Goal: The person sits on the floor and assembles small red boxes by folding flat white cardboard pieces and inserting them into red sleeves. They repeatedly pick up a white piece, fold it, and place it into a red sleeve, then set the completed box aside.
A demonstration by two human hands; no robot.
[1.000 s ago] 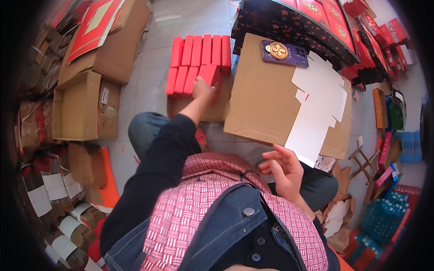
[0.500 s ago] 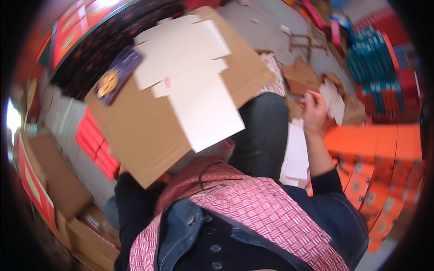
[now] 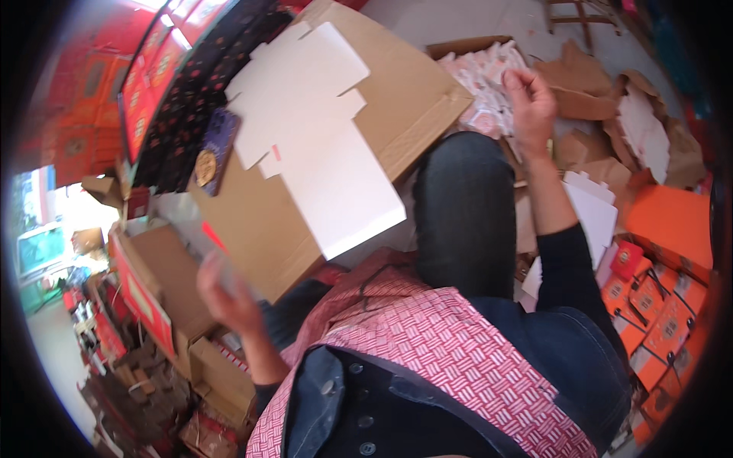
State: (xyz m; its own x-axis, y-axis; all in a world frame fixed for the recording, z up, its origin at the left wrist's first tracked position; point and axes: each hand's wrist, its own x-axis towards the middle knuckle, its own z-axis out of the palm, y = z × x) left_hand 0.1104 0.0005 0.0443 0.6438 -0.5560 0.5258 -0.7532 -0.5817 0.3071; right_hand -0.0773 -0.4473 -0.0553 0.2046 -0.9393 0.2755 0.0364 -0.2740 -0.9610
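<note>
A flat white box blank (image 3: 336, 183) with cut flaps and a small pink mark lies on a brown cardboard sheet (image 3: 252, 237) before me. At the sheet's left edge is a purple pack (image 3: 216, 153) with a round gold design. My left hand (image 3: 229, 298) is raised beside the sheet's lower left edge, slightly blurred, fingers stretched out and nothing visible in them. My right hand (image 3: 532, 107) is over my right knee, beside a carton of pink-and-white wrapped packets (image 3: 489, 91). Its fingers are curled into a pinch; whatever they hold, if anything, is hidden.
Orange boxes (image 3: 660, 320) are stacked at the right, by white card pieces (image 3: 592, 210). Crumpled brown paper (image 3: 576, 84) lies beyond my right hand. Open cartons (image 3: 221, 374) stand at the lower left. A dark patterned surface (image 3: 187, 91) borders the sheet at the far left.
My left hand has come out from under the cardboard sheet's edge and is now raised at its left. My right hand has moved forward to the packets, still pinched. The view has swung left.
</note>
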